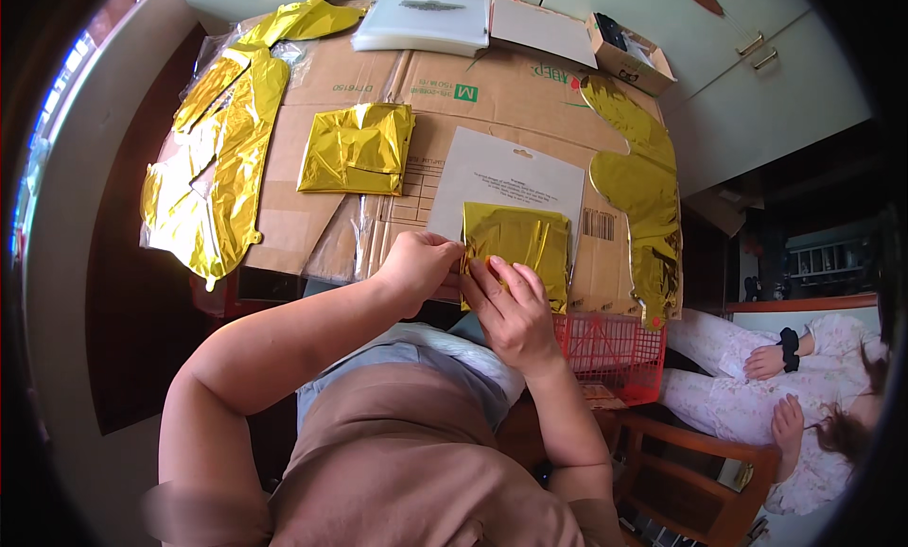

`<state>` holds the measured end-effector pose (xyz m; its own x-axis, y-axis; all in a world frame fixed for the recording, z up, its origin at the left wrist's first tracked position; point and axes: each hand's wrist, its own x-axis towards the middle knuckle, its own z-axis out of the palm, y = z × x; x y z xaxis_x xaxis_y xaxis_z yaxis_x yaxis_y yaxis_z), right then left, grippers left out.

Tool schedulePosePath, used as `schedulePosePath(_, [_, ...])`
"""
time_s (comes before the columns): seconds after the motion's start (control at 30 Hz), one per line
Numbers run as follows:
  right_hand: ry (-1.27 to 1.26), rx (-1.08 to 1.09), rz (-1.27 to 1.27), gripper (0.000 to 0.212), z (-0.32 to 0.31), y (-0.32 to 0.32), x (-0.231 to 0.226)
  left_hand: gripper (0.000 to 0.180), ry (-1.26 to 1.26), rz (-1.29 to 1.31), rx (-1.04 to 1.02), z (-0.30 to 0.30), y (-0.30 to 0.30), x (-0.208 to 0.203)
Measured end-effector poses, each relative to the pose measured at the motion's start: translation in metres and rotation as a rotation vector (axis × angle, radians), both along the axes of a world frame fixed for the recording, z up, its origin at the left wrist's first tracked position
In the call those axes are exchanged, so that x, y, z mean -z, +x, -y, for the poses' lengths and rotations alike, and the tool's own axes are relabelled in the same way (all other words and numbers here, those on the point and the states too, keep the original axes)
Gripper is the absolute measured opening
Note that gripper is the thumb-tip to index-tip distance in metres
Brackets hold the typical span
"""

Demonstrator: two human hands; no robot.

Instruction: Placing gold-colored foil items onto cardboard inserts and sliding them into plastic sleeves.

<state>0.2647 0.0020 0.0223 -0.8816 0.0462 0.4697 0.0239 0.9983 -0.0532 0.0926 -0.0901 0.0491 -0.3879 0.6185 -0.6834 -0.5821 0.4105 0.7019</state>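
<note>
A folded gold foil balloon (pixel 525 235) lies as a flat square over the lower part of a white card (pixel 461 173) at the table's near edge. My left hand (pixel 413 271) is closed, with thumb and forefinger pinching the balloon's left edge. From the lower right, my right hand (pixel 514 311) reaches over the foil. Its fingers lie slightly apart across the near left part of the fold, and its thumb is hidden. Further back on the left rests another folded gold foil packet (pixel 357 150), touched by neither hand.
Flattened cardboard (pixel 350 69) covers the table. Unfolded gold foil balloons lie along the left (pixel 222 169) and right (pixel 638 178) edges. At the back stand clear plastic sleeves (pixel 423 22) and a small box (pixel 629 55). A red basket (pixel 615 353) and a seated person (pixel 794 386) are at right.
</note>
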Motion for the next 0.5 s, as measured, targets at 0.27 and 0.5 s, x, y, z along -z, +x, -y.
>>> schedulePosePath(0.27, [-0.016,-0.058,-0.001,0.033,-0.0028,0.0025,0.0022,0.029,-0.025,-0.044,0.026,-0.0009,0.0037,0.003])
schedulePosePath(0.5, [-0.024,-0.062,0.017,0.033,-0.0028,0.0024,-0.0007,0.028,-0.01,-0.003,0.02,-0.0021,0.0009,0.0005])
